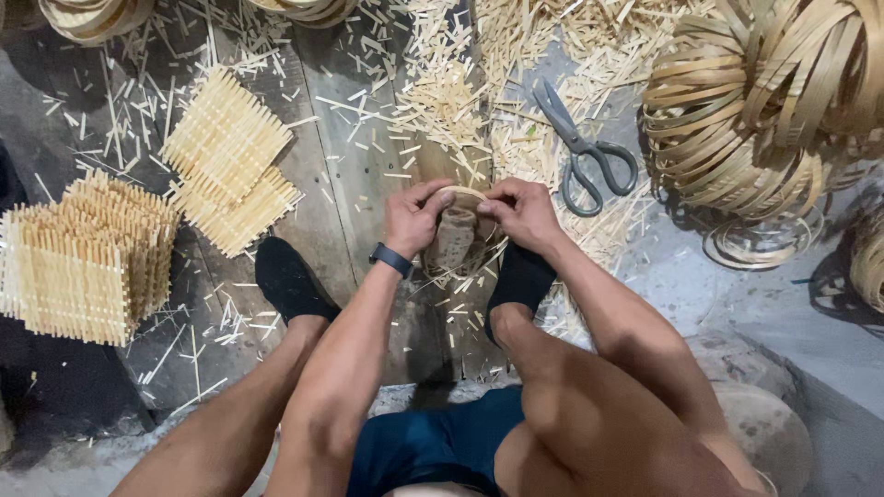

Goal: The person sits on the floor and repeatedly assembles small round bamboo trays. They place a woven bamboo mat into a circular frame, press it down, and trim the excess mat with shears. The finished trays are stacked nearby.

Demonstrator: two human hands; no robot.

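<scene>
Gripping a thin bamboo ring (465,195) at frame centre, left hand (412,221) and right hand (523,213) pinch opposite sides, apparently to keep the hoop round over a small post. Farther out: two woven panel stacks (226,161) at left, one pair of scissors (582,152) beyond the hands, coiled strip bundles (755,101) at upper right.

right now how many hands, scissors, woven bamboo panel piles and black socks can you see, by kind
hands: 2, left hand and right hand, both on a bamboo strip ring
scissors: 1
woven bamboo panel piles: 2, flat pile, standing stack
black socks: 2, and
total: 7
</scene>
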